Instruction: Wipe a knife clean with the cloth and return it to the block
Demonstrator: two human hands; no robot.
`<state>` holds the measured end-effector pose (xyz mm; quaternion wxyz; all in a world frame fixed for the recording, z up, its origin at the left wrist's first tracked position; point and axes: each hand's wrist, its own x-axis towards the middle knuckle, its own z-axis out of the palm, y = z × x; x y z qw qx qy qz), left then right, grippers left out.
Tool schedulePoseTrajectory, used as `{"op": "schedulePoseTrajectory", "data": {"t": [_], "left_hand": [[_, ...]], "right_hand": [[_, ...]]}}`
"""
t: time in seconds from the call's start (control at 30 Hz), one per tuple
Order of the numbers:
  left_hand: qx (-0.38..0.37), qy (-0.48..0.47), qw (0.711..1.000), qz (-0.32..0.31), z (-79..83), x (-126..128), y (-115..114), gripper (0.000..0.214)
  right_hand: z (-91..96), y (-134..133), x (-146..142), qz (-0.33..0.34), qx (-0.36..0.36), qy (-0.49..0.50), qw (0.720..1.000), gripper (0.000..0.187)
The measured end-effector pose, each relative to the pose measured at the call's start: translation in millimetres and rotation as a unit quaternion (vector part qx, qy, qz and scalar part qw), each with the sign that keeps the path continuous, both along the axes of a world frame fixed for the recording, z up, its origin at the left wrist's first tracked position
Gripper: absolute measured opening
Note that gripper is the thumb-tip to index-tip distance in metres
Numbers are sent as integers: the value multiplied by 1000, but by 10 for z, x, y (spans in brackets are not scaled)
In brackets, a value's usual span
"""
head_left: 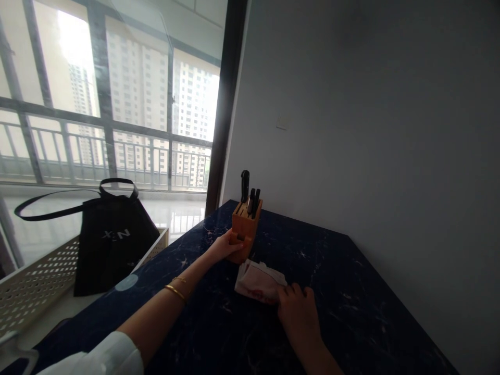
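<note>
A wooden knife block (245, 229) stands upright on the dark blue marbled table (312, 245). Several black-handled tools rise from its top, among them a large knife handle (245, 186). My left hand (225, 247) is closed around the lower left side of the block, its thumb across the front. Just in front of the block lies a folded whitish-pink cloth (260, 281) with red marks. My right hand (299, 304) grips the right edge of this cloth, the thumb and fingers pressed together on it.
At the left, a black tote bag (113, 239) stands in a cream perforated basket (42, 281). A round pale spot (127, 283) shows near the table's left edge. The grey wall (371, 130) runs along the back and right; glass windows are behind the basket.
</note>
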<state>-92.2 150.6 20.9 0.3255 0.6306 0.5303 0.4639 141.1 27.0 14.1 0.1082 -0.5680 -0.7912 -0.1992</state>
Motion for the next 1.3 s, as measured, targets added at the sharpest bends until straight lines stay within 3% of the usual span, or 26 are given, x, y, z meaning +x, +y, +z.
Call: {"op": "schedulePoseTrajectory", "data": {"t": [0.17, 0.3, 0.53, 0.8, 1.3], "left_hand": [[22, 13, 1000, -16, 10, 22, -36, 53], [23, 38, 999, -21, 21, 145, -105, 49], [19, 93, 995, -26, 25, 533, -242, 49], [-3, 142, 990, -5, 62, 938, -329, 63], [-1, 200, 980, -4, 71, 1433, -368, 57]], "right_hand": [[33, -156, 390, -31, -14, 8, 999, 32], [7, -206, 520, -41, -22, 31, 998, 36], [3, -278, 520, -39, -30, 52, 997, 38], [56, -344, 586, -59, -47, 50, 996, 39], [58, -370, 529, -93, -33, 41, 994, 39]]}}
